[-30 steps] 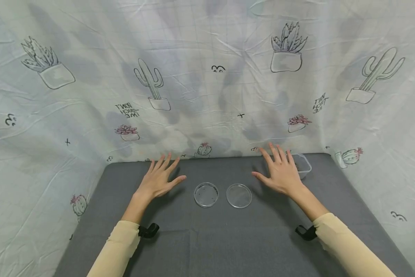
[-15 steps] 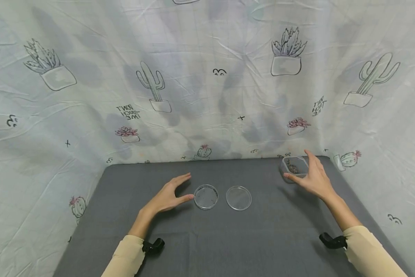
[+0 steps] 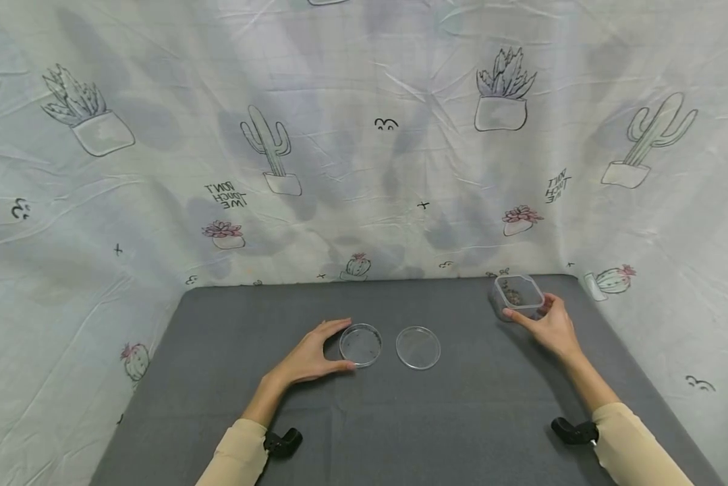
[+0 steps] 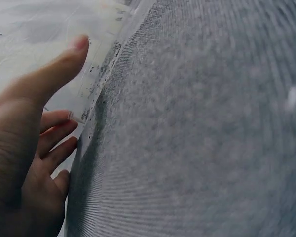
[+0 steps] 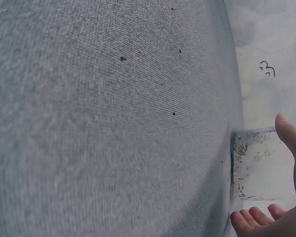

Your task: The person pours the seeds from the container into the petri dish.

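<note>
On the grey-covered table, my left hand [image 3: 311, 354] curves round the left side of a clear petri dish [image 3: 360, 365] with dark specks in it. Its fingertips reach the far rim and its thumb the near rim. Farther right, my right hand [image 3: 556, 329] is round a clear square plastic tub [image 3: 523, 311] holding brown, crumbly matter. Its thumb is at the tub's near side, the other fingers at the right side. In the right wrist view the tub [image 5: 266, 168] stands between thumb and fingers; how firmly it is held is unclear.
A second round clear dish or lid [image 3: 418, 368] lies just right of the petri dish. A white sheet printed with cacti [image 3: 364, 169] hangs behind the table [image 3: 412, 439] and at its sides. A few dark specks lie on the cloth in the right wrist view.
Both hands have come from outspread above the table: the left moved right and nearer to the petri dish, the right moved right to the tub, and each now curves round its object.
</note>
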{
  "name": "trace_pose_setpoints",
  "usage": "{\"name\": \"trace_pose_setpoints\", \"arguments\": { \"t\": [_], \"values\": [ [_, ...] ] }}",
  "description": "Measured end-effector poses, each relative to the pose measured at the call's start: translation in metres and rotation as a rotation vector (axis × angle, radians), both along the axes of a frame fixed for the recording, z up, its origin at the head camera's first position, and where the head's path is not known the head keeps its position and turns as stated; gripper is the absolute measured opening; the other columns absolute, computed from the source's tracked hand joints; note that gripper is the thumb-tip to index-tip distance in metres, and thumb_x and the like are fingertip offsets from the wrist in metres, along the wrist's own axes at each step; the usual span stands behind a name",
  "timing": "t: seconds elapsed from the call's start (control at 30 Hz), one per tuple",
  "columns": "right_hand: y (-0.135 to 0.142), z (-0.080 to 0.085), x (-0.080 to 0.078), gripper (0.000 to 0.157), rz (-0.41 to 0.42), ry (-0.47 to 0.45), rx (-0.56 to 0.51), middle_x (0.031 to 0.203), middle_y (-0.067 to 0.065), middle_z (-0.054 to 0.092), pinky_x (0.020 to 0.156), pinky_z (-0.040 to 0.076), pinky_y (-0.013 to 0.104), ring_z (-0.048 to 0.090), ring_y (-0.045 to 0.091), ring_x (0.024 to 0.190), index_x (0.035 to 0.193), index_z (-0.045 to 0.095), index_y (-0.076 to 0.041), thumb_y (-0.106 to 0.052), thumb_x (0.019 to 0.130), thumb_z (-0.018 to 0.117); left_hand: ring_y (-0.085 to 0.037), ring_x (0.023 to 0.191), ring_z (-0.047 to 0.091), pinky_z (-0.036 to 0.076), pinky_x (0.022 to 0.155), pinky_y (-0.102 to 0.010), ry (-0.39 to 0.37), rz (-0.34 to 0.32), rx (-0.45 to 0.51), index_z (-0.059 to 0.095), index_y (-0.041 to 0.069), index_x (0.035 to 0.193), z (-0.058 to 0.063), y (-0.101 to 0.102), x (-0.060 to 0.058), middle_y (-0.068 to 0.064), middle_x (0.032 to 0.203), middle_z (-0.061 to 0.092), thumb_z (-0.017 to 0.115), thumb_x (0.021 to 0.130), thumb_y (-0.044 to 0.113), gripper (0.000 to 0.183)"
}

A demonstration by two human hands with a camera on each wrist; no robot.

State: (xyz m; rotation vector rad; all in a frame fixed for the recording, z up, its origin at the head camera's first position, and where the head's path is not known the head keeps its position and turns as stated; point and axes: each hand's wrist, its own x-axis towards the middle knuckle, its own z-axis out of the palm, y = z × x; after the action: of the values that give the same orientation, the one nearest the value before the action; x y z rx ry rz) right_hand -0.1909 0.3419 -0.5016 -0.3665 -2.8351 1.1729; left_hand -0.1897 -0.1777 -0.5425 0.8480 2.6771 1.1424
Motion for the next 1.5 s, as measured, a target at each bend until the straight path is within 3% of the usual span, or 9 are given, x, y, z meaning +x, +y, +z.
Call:
{"name": "trace_pose_setpoints", "arguments": {
  "t": [0.17,0.53,0.67,0.93,1.1,1.17,1.23,1.33,1.5],
  "values": [
    [-0.001,-0.005,-0.006,0.11,-0.009,0.02,0.013,0.157,0.046,0.042,0.116,0.048,0.071,0.05,0.062,0.143,0.164,0.024,0.014,-0.053,0.097,0.078,-0.042,0.159,0.045,0.021,0.138,-0.065,-0.023,-0.014,-0.01,0.051,0.008,0.162,0.005,0.005,-0.003,-0.016,0.165,0.054,0.093,0.087,0.038,0.091],
    [-0.002,-0.005,-0.019,0.093,-0.059,0.121,-0.011,0.153,0.043,0.052,0.115,0.051,0.069,0.057,0.059,0.139,0.157,0.042,0.007,-0.05,0.096,0.081,-0.043,0.155,0.049,0.025,0.137,-0.065,-0.013,0.004,-0.033,0.055,0.007,0.159,0.01,0.008,-0.009,-0.02,0.162,0.057,0.092,0.088,0.04,0.086],
    [-0.003,-0.001,-0.02,0.083,-0.036,0.146,-0.021,0.154,0.043,0.052,0.117,0.049,0.069,0.057,0.059,0.14,0.152,0.048,0.005,-0.049,0.097,0.08,-0.043,0.155,0.05,0.026,0.137,-0.065,-0.004,0.012,-0.036,0.056,0.007,0.158,0.008,0.008,-0.009,-0.02,0.16,0.058,0.093,0.087,0.039,0.086],
    [-0.021,0.018,-0.018,0.08,0.113,0.178,-0.055,0.154,0.034,0.056,0.119,0.05,0.063,0.058,0.054,0.142,0.151,0.05,0.004,-0.046,0.097,0.082,-0.039,0.156,0.05,0.022,0.139,-0.061,-0.005,0.024,-0.024,0.056,0.007,0.158,0.008,0.009,-0.01,-0.016,0.16,0.06,0.094,0.086,0.037,0.087],
    [-0.041,0.028,-0.018,0.079,0.237,0.2,-0.096,0.153,0.028,0.056,0.119,0.053,0.033,0.057,0.046,0.143,0.157,0.045,0.004,-0.034,0.099,0.083,-0.04,0.155,0.05,0.022,0.138,-0.065,-0.004,0.019,-0.021,0.056,0.006,0.158,0.01,0.011,-0.009,-0.017,0.16,0.059,0.094,0.087,0.037,0.087],
    [-0.049,0.03,-0.019,0.079,0.295,0.206,-0.115,0.155,0.028,0.055,0.12,0.052,0.029,0.056,0.045,0.144,0.158,0.044,0.004,-0.029,0.099,0.083,-0.041,0.155,0.05,0.022,0.138,-0.066,-0.005,0.018,-0.019,0.056,0.005,0.157,0.01,0.012,-0.009,-0.018,0.159,0.059,0.094,0.087,0.037,0.086],
    [-0.057,0.031,-0.021,0.078,0.349,0.21,-0.115,0.155,0.029,0.055,0.121,0.052,0.034,0.056,0.047,0.144,0.158,0.044,0.004,-0.027,0.098,0.083,-0.041,0.154,0.051,0.022,0.138,-0.067,-0.012,0.019,-0.014,0.056,0.005,0.157,0.01,0.013,-0.009,-0.019,0.159,0.059,0.094,0.087,0.037,0.086],
    [-0.069,0.033,-0.024,0.078,0.425,0.214,-0.104,0.154,0.03,0.056,0.12,0.051,0.055,0.058,0.051,0.142,0.159,0.045,0.003,-0.025,0.097,0.084,-0.042,0.155,0.05,0.022,0.137,-0.067,-0.015,0.026,-0.016,0.056,0.005,0.157,0.01,0.015,-0.009,-0.019,0.159,0.059,0.094,0.087,0.037,0.086],
    [-0.085,0.032,-0.029,0.075,0.525,0.237,-0.108,0.149,0.027,0.064,0.118,0.053,0.06,0.063,0.049,0.139,0.158,0.05,-0.001,-0.023,0.095,0.085,-0.043,0.155,0.049,0.022,0.137,-0.067,-0.015,0.028,-0.021,0.056,0.005,0.158,0.009,0.018,-0.009,-0.018,0.16,0.058,0.094,0.087,0.037,0.086]
  ]
}}
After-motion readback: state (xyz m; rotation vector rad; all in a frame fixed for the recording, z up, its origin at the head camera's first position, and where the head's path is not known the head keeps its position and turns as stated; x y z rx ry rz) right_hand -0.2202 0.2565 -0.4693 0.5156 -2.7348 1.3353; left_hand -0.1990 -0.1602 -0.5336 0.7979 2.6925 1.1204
